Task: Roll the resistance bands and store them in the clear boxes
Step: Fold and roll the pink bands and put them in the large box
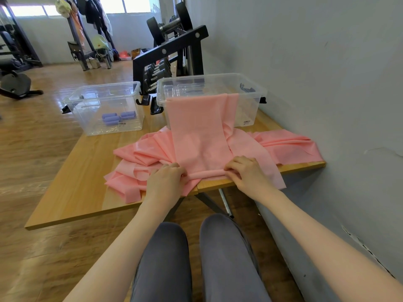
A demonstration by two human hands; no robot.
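A long pink resistance band point(198, 136) runs from the near table edge up over the rim of the right clear box point(253, 99). Its near end is a thin rolled tube point(206, 173). My left hand point(165, 177) grips the tube's left end with curled fingers. My right hand point(244, 171) grips its right end. More pink bands point(139, 158) lie crumpled under and beside it. The left clear box point(87, 114) holds several rolled purple bands point(117, 117).
The wooden table point(72, 199) stands against a grey wall point(327, 73) on the right. A black dumbbell rack point(172, 51) is behind the boxes. My knees in grey trousers point(196, 258) sit below the table's front edge. Gym gear stands far left.
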